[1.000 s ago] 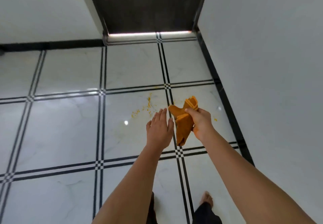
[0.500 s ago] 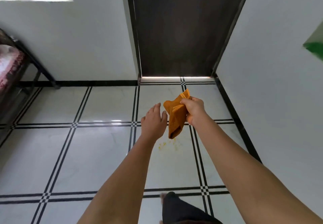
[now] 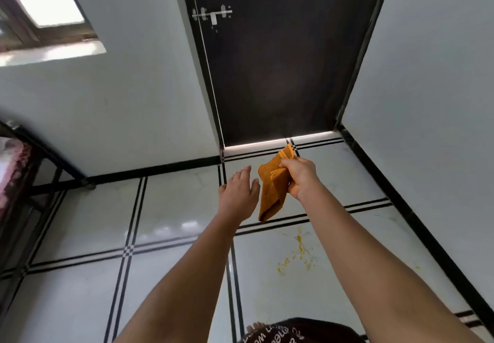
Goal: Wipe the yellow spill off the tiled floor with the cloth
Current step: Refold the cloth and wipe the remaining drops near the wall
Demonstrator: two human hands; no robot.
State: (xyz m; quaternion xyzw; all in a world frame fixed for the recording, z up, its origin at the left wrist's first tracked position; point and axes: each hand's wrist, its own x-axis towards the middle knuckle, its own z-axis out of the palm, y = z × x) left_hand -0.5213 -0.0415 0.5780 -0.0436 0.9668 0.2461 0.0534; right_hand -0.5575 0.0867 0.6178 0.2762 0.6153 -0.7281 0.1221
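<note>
In the head view, both bare forearms are seen reaching up from the bottom edge toward the middle of the frame. The cloth (image 3: pixel 272 187) is held in the air just right of centre: an orange-mustard piece of fabric, folded into several layers whose lighter yellow edges show near the top, with a coarse, slightly textured face. It hangs downward from the right hand (image 3: pixel 300 178), narrowing to a darker lower corner. The grip of the right hand is closed around the cloth's upper part, fingers curled over the folds and a small tip of fabric sticking out above the knuckles. The left hand (image 3: pixel 238 194) is held just left of the cloth, its grip spread flat with fingers extended and together, palm turned away from the camera; whether its edge touches the fabric cannot be told.

The yellow spill (image 3: pixel 298 255) is seen in the lower right of the frame, between the two forearms: scattered small yellow blobs and specks with a faint pale smear around them, lying on one white tile below a black double line. The tiled floor (image 3: pixel 173 209) is glossy white, crossed by paired black lines. A dark door (image 3: pixel 280 61) with a metal bolt fills the upper centre. A window (image 3: pixel 45 5) occupies the upper left corner, and a bed (image 3: pixel 13 171) with a dark frame shows at the left edge. A bare foot (image 3: pixel 254 328) and printed dark clothing are visible at the bottom edge.
</note>
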